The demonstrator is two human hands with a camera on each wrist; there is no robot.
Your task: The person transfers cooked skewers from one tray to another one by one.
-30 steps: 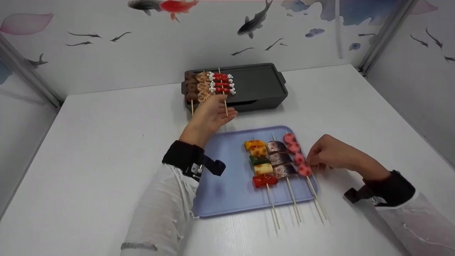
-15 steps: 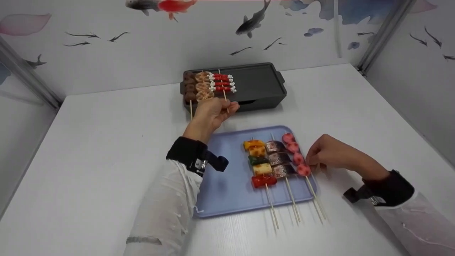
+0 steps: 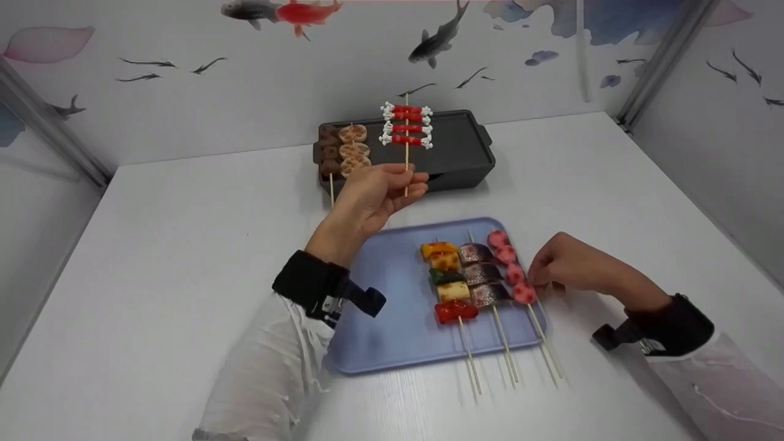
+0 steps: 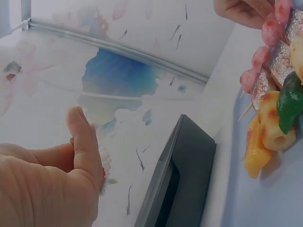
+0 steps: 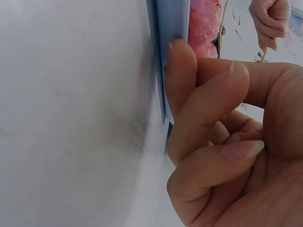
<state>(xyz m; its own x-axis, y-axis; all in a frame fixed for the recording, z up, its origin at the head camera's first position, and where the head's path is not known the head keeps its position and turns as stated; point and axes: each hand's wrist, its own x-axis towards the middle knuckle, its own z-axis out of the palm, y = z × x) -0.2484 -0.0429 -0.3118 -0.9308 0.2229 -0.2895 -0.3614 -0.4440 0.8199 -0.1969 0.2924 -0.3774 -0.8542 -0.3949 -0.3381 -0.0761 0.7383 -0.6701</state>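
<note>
My left hand [image 3: 376, 199] pinches the lower stick of a skewer [image 3: 407, 128] threaded with red pieces that have white knobbed ends. The skewer stands upright and overlaps the black grill [image 3: 456, 138] in the head view. In the left wrist view, the fingers [image 4: 85, 142] hide most of it. On the right, my right hand [image 3: 572, 263] holds the edge of the blue tray [image 3: 392, 300], its fingers curled at the rim beside a skewer of pink balls [image 3: 514, 274]. The right wrist view shows the index fingertip against the tray's edge [image 5: 173, 23].
A brown skewer [image 3: 329, 151] and a lotus root skewer [image 3: 353, 150] lie on the grill's left side. A skewer of mixed vegetables [image 3: 452, 292] and one of dark-skinned fish pieces [image 3: 484, 274] lie on the tray, sticks over its front edge. White walls [image 3: 245, 110] enclose the table.
My left hand has lifted the red and white skewer up off the grill and moved it slightly right, away from the lotus root skewer. The right hand stays at the tray's edge.
</note>
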